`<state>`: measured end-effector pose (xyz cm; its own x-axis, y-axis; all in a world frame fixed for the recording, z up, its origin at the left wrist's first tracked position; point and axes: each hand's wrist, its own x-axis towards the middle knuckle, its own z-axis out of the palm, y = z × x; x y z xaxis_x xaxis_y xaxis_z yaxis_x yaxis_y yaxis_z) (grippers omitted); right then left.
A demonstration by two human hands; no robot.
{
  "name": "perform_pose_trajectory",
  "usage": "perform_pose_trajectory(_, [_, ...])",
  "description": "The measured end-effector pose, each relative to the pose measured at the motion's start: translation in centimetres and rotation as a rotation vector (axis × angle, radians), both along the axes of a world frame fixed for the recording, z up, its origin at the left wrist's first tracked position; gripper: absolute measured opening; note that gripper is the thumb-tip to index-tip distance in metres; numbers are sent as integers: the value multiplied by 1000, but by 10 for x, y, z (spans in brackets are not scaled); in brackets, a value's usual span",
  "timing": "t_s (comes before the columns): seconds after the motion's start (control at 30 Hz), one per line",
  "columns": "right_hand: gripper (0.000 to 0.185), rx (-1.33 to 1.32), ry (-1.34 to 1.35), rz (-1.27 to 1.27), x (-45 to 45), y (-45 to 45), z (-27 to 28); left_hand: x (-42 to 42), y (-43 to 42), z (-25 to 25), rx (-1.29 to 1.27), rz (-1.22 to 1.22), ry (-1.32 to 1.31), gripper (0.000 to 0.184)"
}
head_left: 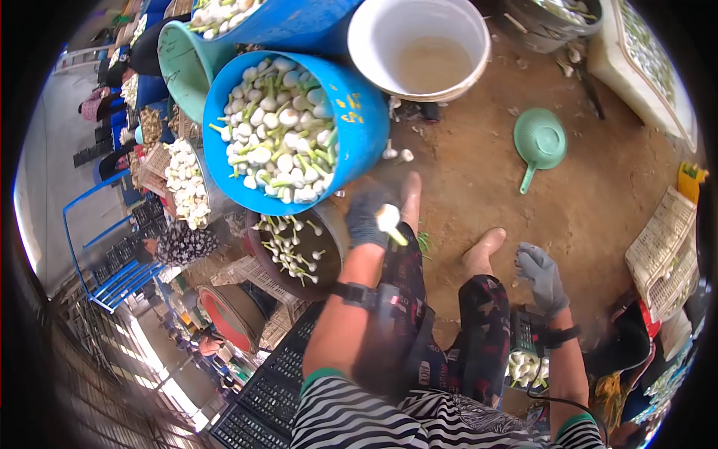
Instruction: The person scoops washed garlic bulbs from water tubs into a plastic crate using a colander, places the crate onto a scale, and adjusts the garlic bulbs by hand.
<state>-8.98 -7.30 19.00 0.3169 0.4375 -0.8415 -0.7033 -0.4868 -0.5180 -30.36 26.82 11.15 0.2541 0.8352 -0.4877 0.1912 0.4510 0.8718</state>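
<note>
My left hand (pixel 364 218), in a dark glove and blurred, holds a white garlic bulb (pixel 388 218) with a short green stem. Just beyond it, a blue bucket (pixel 366 135) tilts toward me, full of garlic bulbs (pixel 280 142). Beside my left forearm stands a dark tub (pixel 258 262) with garlic bulbs (pixel 288 251) on long stems inside. My right hand (pixel 542 278), in a grey glove, hangs over the right side of my lap with its fingers curled. What those fingers hold, if anything, is hidden. Below that hand, a dark crate (pixel 523 333) contains more white bulbs.
A white bucket (pixel 374 45) with murky water stands ahead, and a green long-handled strainer (pixel 540 138) lies on the dirt floor. At the right are wicker baskets (pixel 658 247) and a white tub (pixel 628 82). Black crates (pixel 262 389) and co-workers (pixel 187 243) are on the left.
</note>
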Motion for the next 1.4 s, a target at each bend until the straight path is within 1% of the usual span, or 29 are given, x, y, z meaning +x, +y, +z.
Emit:
perform_pose_trajectory(0.03, [36, -11, -15, 13, -1, 13, 2, -19, 35, 2, -120, 113, -92, 37])
perform_pose_trajectory(0.1, [35, -8, -46, 39, -1, 47, 2, -7, 84, 45, -23, 230, 78, 46])
perform_pose_trajectory(0.13, [34, -7, -62, 60, -2, 68, 5, -33, 121, 32, 50, 218, 55, 35])
perform_pose_trajectory(0.17, [33, -6, -78, 85, -4, 91, 8, -53, 159, 30, 232, 82, 414, 36])
perform_pose_trajectory(0.2, [32, 51, -156, 172, -6, 115, 8, -81, 202, 14, 516, -55, 762, 38])
perform_pose_trajectory(0.23, [31, 106, -235, 257, -8, 141, 7, -94, 240, 7, 405, 43, 829, 40])
perform_pose_trajectory(0.27, [30, 156, -316, 339, -10, 169, 7, -107, 269, 6, 498, -93, 999, 47])
perform_pose_trajectory(0.3, [30, 162, -305, 379, -12, 200, 8, -119, 299, 1, 490, -234, 1211, 43])
perform_pose_trajectory(0.33, [29, 165, -290, 417, -17, 236, 11, -121, 321, -8, 361, -142, 1121, 45])
perform_pose_trajectory(0.4, [33, 364, -415, 498, -24, 320, 28, -126, 365, -27, 124, 75, 954, 51])
perform_pose_trajectory(0.43, [36, 466, -407, 461, -30, 362, 32, -108, 370, -29, -100, 449, 581, 54])
perform_pose_trajectory(0.47, [38, 570, -397, 420, -34, 402, 30, -114, 386, -50, -149, 433, 452, 59])
perform_pose_trajectory(0.5, [40, 489, -589, 587, -36, 434, 11, -124, 399, -69, -195, 419, 328, 66])
perform_pose_trajectory(0.57, [43, 287, -867, 711, -48, 494, -31, -79, 385, -32, -233, 463, 506, 65])
perform_pose_trajectory(0.6, [45, 165, -958, 665, -55, 518, -48, -94, 391, -54, -177, 463, 507, 61])
perform_pose_trajectory(0.63, [46, 125, -907, 722, -57, 535, -69, -107, 396, -78, -122, 459, 507, 58])
perform_pose_trajectory(0.7, [49, 50, -797, 839, -62, 555, -99, -113, 400, -91, -101, 421, 482, 54])
perform_pose_trajectory(0.73, [47, -1, -780, 841, -65, 559, -100, -116, 400, -93, -88, 408, 474, 53])
perform_pose_trajectory(0.77, [45, -48, -763, 842, -67, 561, -97, -109, 394, -88, -44, 483, 531, 49])
perform_pose_trajectory(0.83, [42, -96, -746, 856, -65, 568, -91, -103, 390, -75, -40, 400, 525, 49])
perform_pose_trajectory(0.93, [36, -141, -724, 901, -61, 565, -75, -108, 367, -67, 195, 116, 563, 51])
perform_pose_trajectory(0.97, [35, -124, -831, 925, -61, 564, -67, -109, 355, -59, 259, 38, 540, 52])
perform_pose_trajectory(1.03, [34, -82, -1043, 974, -64, 563, -54, -97, 327, -21, 223, 84, 319, 54])
perform_pose_trajectory(1.1, [35, 140, -1097, 1054, -65, 581, -56, -94, 307, 12, 52, 149, 140, 55])
perform_pose_trajectory(1.13, [35, 254, -1121, 1087, -68, 595, -60, -85, 297, 32, -34, 251, 112, 52])
perform_pose_trajectory(1.23, [33, 374, -1419, 770, -113, 643, -126, -110, 281, 26, -217, 196, -33, 50])
perform_pose_trajectory(1.3, [38, 172, -1315, 1044, -115, 655, -136, -113, 267, 26, -346, 302, -80, 49])
perform_pose_trajectory(1.33, [40, 75, -1244, 1183, -119, 658, -142, -106, 261, 38, -372, 293, -50, 47])
perform_pose_trajectory(1.4, [47, 219, -1138, 1125, -117, 653, -151, -117, 253, 36, -439, 256, -195, 47])
